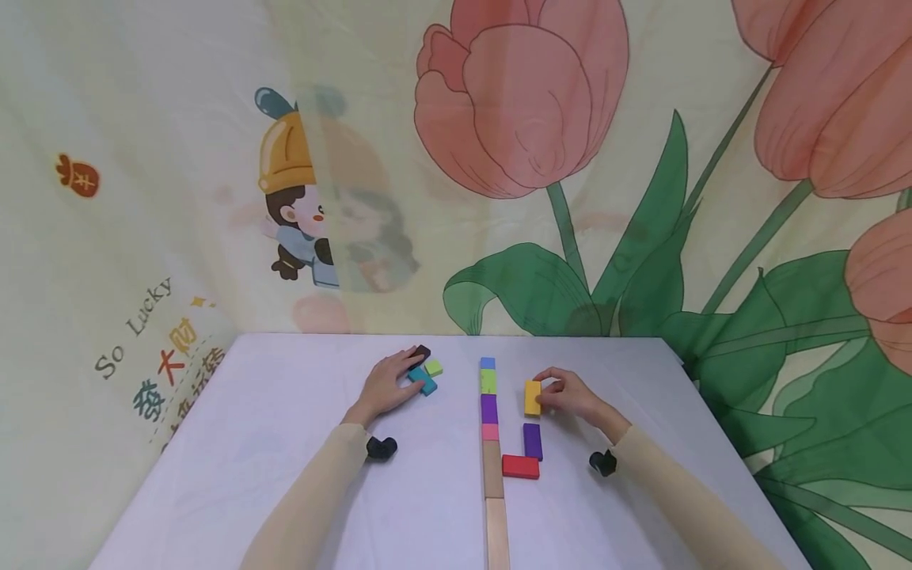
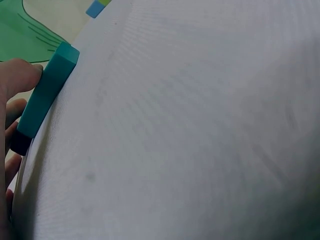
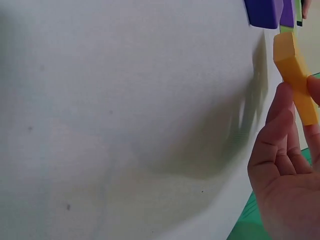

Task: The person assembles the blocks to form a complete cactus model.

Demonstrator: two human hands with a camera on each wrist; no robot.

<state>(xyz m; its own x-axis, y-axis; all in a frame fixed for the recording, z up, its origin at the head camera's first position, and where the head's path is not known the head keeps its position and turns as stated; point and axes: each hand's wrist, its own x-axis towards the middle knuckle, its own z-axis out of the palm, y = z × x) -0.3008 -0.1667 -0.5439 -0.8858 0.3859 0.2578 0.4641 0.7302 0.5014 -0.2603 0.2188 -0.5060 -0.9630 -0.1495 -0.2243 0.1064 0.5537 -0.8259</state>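
Printed tulips (image 1: 527,103) rise behind our table (image 1: 584,530). Our right hand (image 1: 573,398) pinches the yellow block (image 1: 531,398) near a purple block (image 1: 532,442); our left hand (image 1: 387,386), fingers loosely extended, touches the teal block (image 1: 425,382) and black block (image 1: 423,351).

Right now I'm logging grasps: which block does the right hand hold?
The yellow block, pinched by the right hand. It is the only yellow block in view.

Past the white worktop (image 1: 420,507) hangs a printed backdrop (image 1: 442,229), a cartoon figure (image 1: 295,226) above the far left corner, green leaves (image 1: 651,269) by the far right, lettering (image 1: 150,307) beyond the left edge.
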